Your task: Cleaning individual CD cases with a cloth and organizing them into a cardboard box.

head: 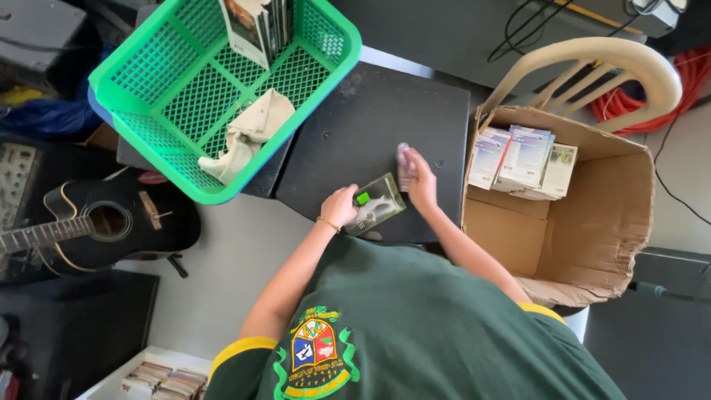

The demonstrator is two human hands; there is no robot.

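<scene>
- The left hand (339, 205) grips a small clear-fronted packet (375, 205) by its left edge, just below the middle of the frame; its fingers are closed on the packet, which lies tilted, its lower end over the near edge of the black desk (370, 118)
- The right hand (417, 176) rests at the packet's upper right corner, curled around a small pale thing (404, 159) that is too blurred to name; whether these fingers also pinch the packet I cannot tell
- A wiping or handling move here probably goes best with the left hand keeping the packet flat and steady while the right works across its face; a loose hold could let it slip off the desk edge
- The green basket (148, 89) at the upper left holds a crumpled beige cloth (248, 133) and some upright booklets (255, 26); it overhangs the desk, so it seems wise not to nudge it
- The cardboard box (615, 215) at the right, set on a cream plastic chair (629, 63), holds a row of flat white packs (522, 159); it stands just beside the right forearm, within easy reach
- A black guitar (104, 222) lies at the left, well apart from both hands
</scene>
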